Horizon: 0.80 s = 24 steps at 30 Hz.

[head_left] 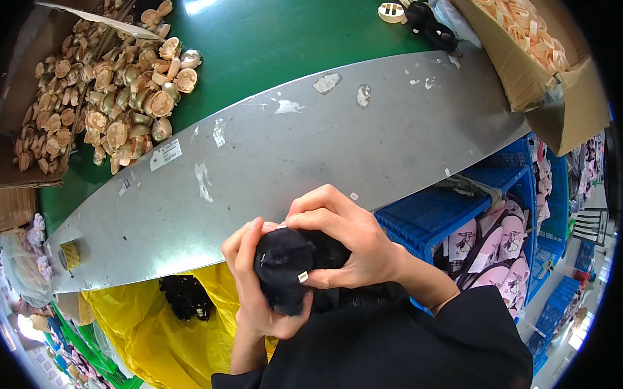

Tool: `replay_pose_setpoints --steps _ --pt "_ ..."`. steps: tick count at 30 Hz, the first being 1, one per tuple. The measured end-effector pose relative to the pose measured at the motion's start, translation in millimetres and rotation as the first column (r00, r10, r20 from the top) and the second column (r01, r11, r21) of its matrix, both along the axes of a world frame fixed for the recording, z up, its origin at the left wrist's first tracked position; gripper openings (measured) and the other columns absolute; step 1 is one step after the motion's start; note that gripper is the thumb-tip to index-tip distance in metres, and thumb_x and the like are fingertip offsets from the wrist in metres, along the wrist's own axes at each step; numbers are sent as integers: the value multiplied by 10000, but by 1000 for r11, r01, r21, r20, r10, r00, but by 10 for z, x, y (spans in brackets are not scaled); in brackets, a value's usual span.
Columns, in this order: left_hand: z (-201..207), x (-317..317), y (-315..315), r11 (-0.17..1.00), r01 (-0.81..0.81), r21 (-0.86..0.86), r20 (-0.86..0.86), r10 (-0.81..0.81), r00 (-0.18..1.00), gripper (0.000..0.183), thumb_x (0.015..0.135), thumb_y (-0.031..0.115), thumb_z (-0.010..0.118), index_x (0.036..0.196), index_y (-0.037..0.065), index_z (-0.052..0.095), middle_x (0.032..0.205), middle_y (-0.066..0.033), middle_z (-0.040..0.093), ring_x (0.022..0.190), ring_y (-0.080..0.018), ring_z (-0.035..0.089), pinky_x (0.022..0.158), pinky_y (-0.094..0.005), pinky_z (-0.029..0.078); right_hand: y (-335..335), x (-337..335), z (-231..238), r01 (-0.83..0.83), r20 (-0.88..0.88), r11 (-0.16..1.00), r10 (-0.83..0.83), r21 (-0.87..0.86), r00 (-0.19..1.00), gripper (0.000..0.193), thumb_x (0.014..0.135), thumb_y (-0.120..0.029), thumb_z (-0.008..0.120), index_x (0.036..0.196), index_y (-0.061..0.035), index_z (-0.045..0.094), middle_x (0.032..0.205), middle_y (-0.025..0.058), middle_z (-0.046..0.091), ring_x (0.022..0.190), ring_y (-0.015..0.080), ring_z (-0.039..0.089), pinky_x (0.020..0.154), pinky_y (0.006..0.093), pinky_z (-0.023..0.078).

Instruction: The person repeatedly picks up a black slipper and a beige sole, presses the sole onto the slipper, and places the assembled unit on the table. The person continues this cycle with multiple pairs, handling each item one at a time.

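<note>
A black fuzzy rounded piece (276, 262) is gripped between both hands just off the near edge of the metal counter. My left hand (247, 291) wraps its left side, thumb underneath and fingertips at its top. From the right, my right hand (362, 241) closes on it, fingers over the top and thumb pressed beside a small pale tab (302, 277). Another pale bit shows at the fingertips on top. The piece's exact kind cannot be made out, and its right part lies partly behind my right hand.
A box at left spills beige and gold plastic parts (118, 133) onto the green surface (269, 29). A cardboard box (507, 68) at right holds beige pieces. Black fuzzy pieces (429, 26) lie near it. Below are a yellow bag (151, 340) and blue crates (424, 221) with pink printed items.
</note>
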<state>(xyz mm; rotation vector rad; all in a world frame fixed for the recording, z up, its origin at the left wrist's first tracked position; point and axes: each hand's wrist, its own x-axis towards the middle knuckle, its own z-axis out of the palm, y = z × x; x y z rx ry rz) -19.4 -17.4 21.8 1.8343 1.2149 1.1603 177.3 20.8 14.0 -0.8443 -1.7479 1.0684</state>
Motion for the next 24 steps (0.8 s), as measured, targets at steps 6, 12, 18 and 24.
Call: replay_pose_setpoints --steps 6,12,18,24 --pt "119 122 -12 944 -85 -319 197 154 968 841 909 683 592 1303 -59 544 1230 -168 511 1114 -242 536 997 -379 433 -61 -127 -62 133 45 969 -145 207 988 647 588 -45 874 1191 -37 638 1107 134 607 933 316 631 813 384 546" --pt "108 291 5 944 -184 -274 322 271 907 388 940 296 744 1126 -4 582 1071 -103 574 979 -177 545 894 -295 439 -114 -148 -64 143 50 942 -166 304 985 674 583 -55 882 1212 -14 642 1107 129 607 933 292 622 807 391 543" --pt "-32 343 -1 929 -223 -297 440 340 831 239 890 132 679 1061 6 567 1027 -93 570 947 -158 523 888 -288 431 -122 -149 -90 138 70 946 -165 294 984 691 578 -55 884 1220 -13 632 1106 131 607 932 305 632 826 390 547" --pt "-134 480 94 900 -270 -341 393 398 829 241 852 110 587 1073 18 556 1010 -67 531 929 -119 493 864 -244 405 -151 -155 -231 209 54 954 -225 215 973 686 594 -54 887 1229 -16 633 1085 131 606 937 315 637 826 401 552"
